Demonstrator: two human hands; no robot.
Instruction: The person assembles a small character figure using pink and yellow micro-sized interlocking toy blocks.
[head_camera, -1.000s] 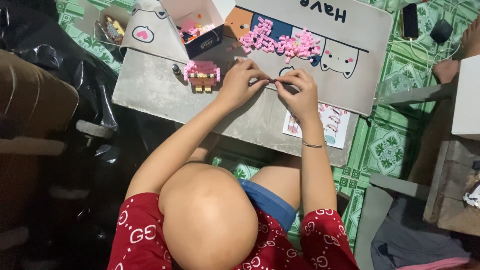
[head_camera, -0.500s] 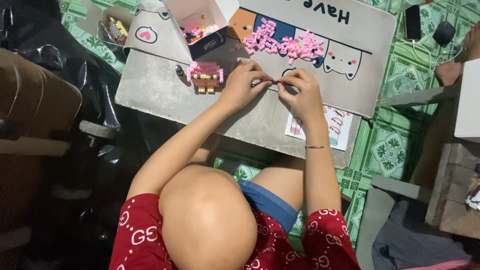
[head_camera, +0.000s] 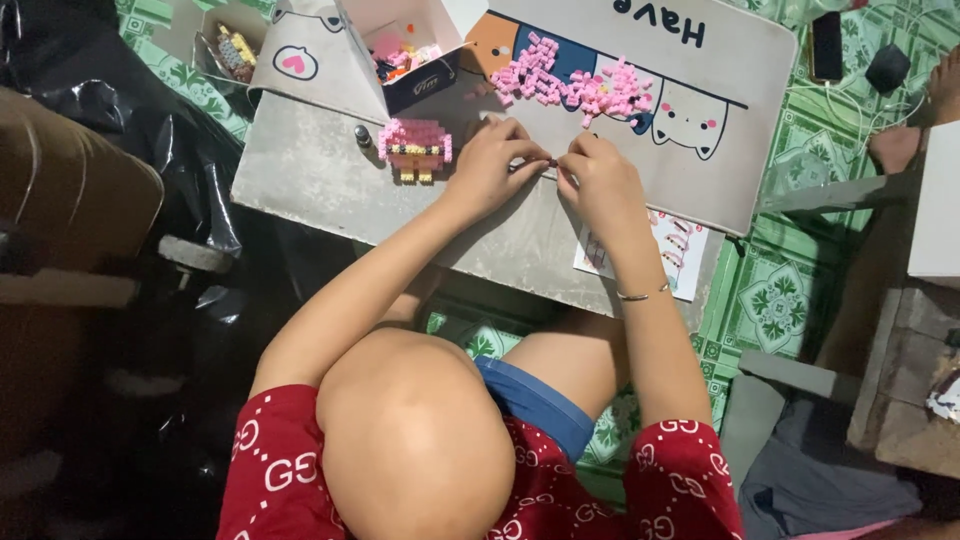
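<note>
Both hands are meeting over the middle of the table (head_camera: 330, 190): the left hand (head_camera: 492, 165) and the right hand (head_camera: 598, 178) are each pinching with thumb and fingertips closed on one small dark piece (head_camera: 549, 161), which is sitting between them, just above the grey top. What kind of piece it is, I cannot tell; it is too small.

Near edge of the table is lying under the forearms, and the left part of the top is giving open room. On the right, the hands are sitting close to the lower edge of a pale mat (head_camera: 720, 110) with a cartoon cat and big dark letters. A heap of pink bricks (head_camera: 575, 85) is lying on this mat, just beyond the fingers. A small pink and yellow brick figure (head_camera: 414, 148) is standing just left of the left hand, with a little dark cap (head_camera: 362, 135) beside it.

An open white box (head_camera: 420, 50) with a dark blue side is standing at the far edge, holding loose coloured bricks. A printed instruction sheet (head_camera: 675, 250) is showing under the right wrist, which is wearing a thin bracelet (head_camera: 642, 294). A phone (head_camera: 826, 45) is lying on the floor at the top right.

Green patterned tiles (head_camera: 775, 300) are covering the floor.
</note>
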